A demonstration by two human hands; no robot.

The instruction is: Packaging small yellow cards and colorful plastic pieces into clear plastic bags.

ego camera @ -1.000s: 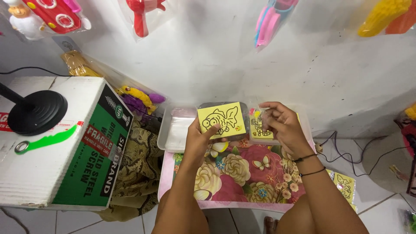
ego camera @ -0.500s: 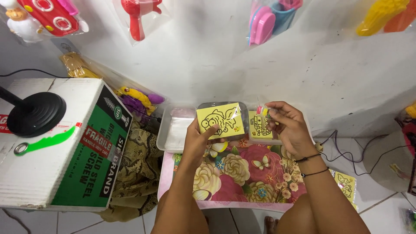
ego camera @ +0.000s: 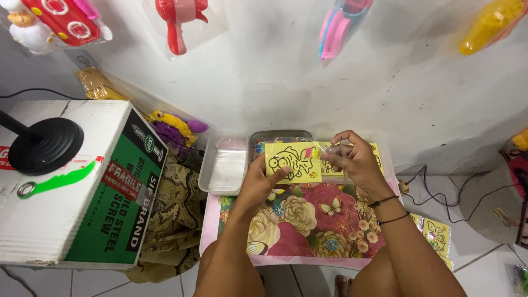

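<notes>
My left hand (ego camera: 258,179) holds up a yellow card with a black line drawing (ego camera: 292,161), thumb on its front. My right hand (ego camera: 352,160) pinches a thin clear plastic sleeve (ego camera: 336,147) at the card's right edge. Both hands hover over the far end of a small table with a flowered pink top (ego camera: 300,223). Beneath the hands lie more yellow cards (ego camera: 376,153) and a grey tray (ego camera: 280,135), partly hidden.
A clear tray of plastic sleeves (ego camera: 225,162) sits left of the hands. A big white and green cardboard box (ego camera: 82,192) with a black round stand base (ego camera: 44,144) is at the left. Bagged toys (ego camera: 176,25) hang on the wall. More yellow cards (ego camera: 437,234) lie on the floor, right.
The card has stayed in my left hand, dropping slightly. My right hand rose from the card stack and now holds a clear sleeve beside the card.
</notes>
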